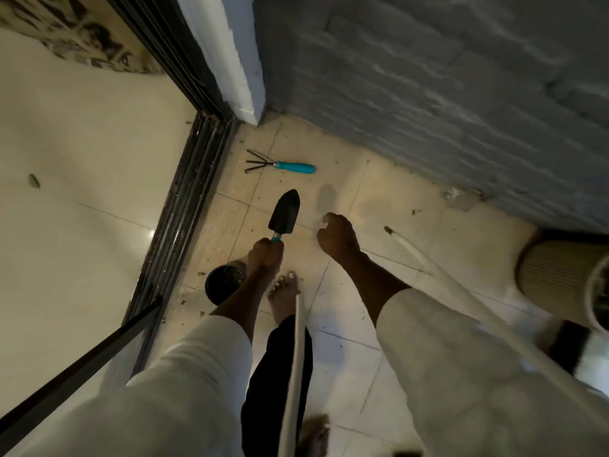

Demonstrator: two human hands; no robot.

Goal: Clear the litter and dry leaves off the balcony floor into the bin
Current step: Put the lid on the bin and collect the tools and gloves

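Observation:
My left hand point(265, 253) grips the teal handle of a black garden trowel point(285, 211), blade pointing away from me over the tiled balcony floor point(346, 179). My right hand point(337, 237) hangs to the right of the trowel with fingers loosely curled and holds nothing. A hand rake point(280, 165) with a teal handle and black prongs lies on the tiles farther ahead. Small dry leaf bits point(416, 211) are scattered over the tiles, and a crumpled scrap of litter point(456, 196) lies at the foot of the grey wall. A dark round pot point(224, 282) stands by my left wrist.
A dark sliding-door track point(184, 212) runs along the left, with indoor floor beyond it. A grey wall point(445, 94) bounds the balcony ahead and right. A ribbed beige planter point(560, 278) stands at the right. A white hose point(415, 252) crosses the tiles. My bare foot point(283, 298) is below the trowel.

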